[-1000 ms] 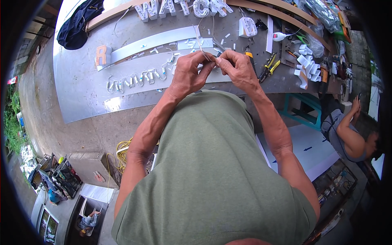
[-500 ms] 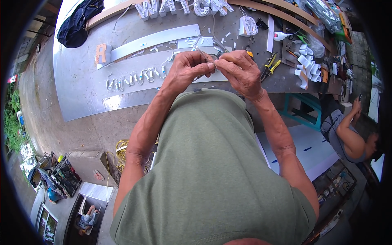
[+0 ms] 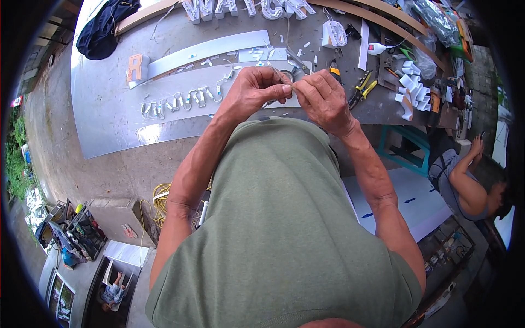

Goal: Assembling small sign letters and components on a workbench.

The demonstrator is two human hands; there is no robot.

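- Pinching a thin wire [image 3: 277, 72] between both hands, the person works just above the grey desk [image 3: 109, 120]; the left hand [image 3: 252, 90] has its fingers closed on the wire near its end, and the right hand [image 3: 324, 98] has its fingers pressed together on the same strand.
- The wire sits between the two hands, over a long metal strip [image 3: 180, 101] carrying a row of small light modules [image 3: 175, 102].
- Doing this well probably means keeping both grips close together (the strand looks fine and springy) and steady.
- Yellow-handled pliers [image 3: 362, 87] lie just right of the right hand, near enough if bare fingers slip.
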